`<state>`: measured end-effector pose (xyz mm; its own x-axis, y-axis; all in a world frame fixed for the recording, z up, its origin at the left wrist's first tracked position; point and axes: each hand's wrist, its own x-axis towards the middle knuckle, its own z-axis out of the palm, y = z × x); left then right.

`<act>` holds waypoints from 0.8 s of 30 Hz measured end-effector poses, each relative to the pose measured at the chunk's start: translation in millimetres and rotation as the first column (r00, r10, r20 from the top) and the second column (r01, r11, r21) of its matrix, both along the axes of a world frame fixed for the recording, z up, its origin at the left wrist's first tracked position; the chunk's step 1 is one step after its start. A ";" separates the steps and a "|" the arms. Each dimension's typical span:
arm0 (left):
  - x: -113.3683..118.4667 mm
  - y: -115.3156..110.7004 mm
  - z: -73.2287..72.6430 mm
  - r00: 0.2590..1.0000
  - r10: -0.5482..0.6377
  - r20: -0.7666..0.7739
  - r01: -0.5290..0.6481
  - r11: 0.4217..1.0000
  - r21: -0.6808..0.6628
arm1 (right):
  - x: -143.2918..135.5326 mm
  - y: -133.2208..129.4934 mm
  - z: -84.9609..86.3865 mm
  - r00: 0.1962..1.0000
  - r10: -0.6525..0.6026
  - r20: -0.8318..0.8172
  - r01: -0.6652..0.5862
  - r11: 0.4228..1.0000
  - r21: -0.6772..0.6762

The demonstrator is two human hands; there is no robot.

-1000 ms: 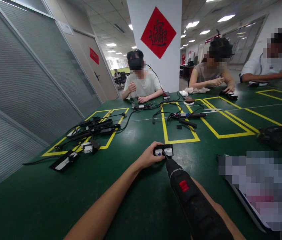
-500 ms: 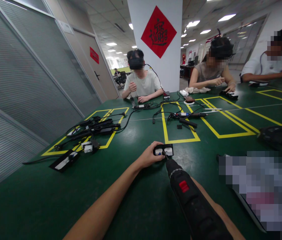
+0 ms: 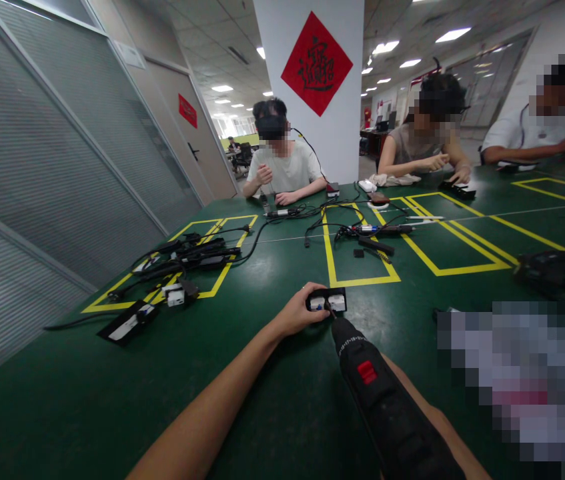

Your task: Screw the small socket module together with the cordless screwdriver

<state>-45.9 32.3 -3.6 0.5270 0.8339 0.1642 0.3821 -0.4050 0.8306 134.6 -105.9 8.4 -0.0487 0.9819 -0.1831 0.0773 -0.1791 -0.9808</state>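
My left hand (image 3: 300, 311) is closed on a small black frame (image 3: 341, 295) on the table, thumb along its near edge. Two white blocks (image 3: 335, 303) sit inside the frame, one with a small blue part beside it. A black power drill (image 3: 379, 393) with a red switch on top points away from me. Its bit (image 3: 331, 311) reaches the middle of the frame, between the white blocks; whether it touches a screw is too small to tell. My right hand (image 3: 402, 381) holds the drill from beneath, its fingers mostly hidden by the drill's body.
Tangled black cables (image 3: 197, 257) lie at left, near a black panel (image 3: 125, 324) and a white block (image 3: 174, 294). Ahead are an electric screwdriver (image 3: 377, 229) and black parts (image 3: 376, 246). A blurred-out object (image 3: 522, 380) lies at right. Several people sit across the green table.
The view has shifted very slightly. My hands, the drill and the black frame keep the same positions relative to one another.
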 end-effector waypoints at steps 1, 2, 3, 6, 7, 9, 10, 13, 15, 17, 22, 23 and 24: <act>0.1 -0.1 0.0 1.000 0.002 0.001 -0.002 1.000 0.007 | 0.0 1.1 -1.4 1.000 -0.002 -0.001 0.002 1.000 0.001; 0.1 -0.2 0.0 1.000 0.004 0.001 -0.004 1.000 0.012 | 0.1 1.9 -2.7 1.000 -0.002 -0.001 0.002 1.000 0.001; 0.1 -0.3 -0.1 1.000 0.004 0.000 -0.004 1.000 0.014 | 0.2 2.7 -3.8 1.000 0.000 0.001 0.000 1.000 -0.001; 0.0 -0.7 0.1 1.000 0.002 -0.001 -0.001 1.000 0.018 | -0.3 4.7 -6.5 1.000 0.014 0.011 -0.014 1.000 -0.013; 0.0 -0.7 0.2 1.000 0.001 0.000 -0.001 1.000 0.018 | -0.8 5.2 -6.9 1.000 0.017 0.015 -0.017 1.000 -0.017; 0.1 -0.8 0.6 1.000 0.002 0.003 -0.002 1.000 0.012 | -1.7 5.8 -6.6 1.000 0.019 0.023 -0.019 1.000 -0.023; 0.2 -0.8 0.9 1.000 0.003 0.005 -0.003 1.000 0.006 | -2.0 5.8 -5.5 0.999 0.022 0.027 -0.021 0.999 -0.025; 0.4 -1.2 2.1 1.000 0.000 0.005 0.000 1.000 -0.008 | -0.3 4.3 2.1 0.999 0.027 0.045 -0.026 0.999 -0.020; 0.5 -1.6 2.9 1.000 0.001 0.006 -0.001 1.000 -0.009 | 2.8 0.8 12.0 0.998 0.026 0.062 -0.026 1.000 -0.008; 0.6 -2.1 3.7 1.000 0.003 0.005 -0.003 1.000 -0.010 | 7.0 -5.8 26.3 0.997 0.020 0.077 -0.021 1.000 0.013; 0.8 -2.5 4.4 1.000 0.001 0.001 -0.001 1.000 -0.016 | 15.0 -37.5 73.6 0.996 0.002 0.084 -0.010 0.996 0.093; 0.8 -2.4 4.1 1.000 0.004 0.000 -0.004 1.000 -0.014 | 15.3 -45.2 82.6 0.996 -0.003 0.088 -0.007 0.994 0.108; 0.7 -2.3 3.6 1.000 0.009 -0.002 -0.009 1.000 -0.012 | 15.1 -52.9 90.4 0.996 -0.008 0.094 -0.003 0.993 0.121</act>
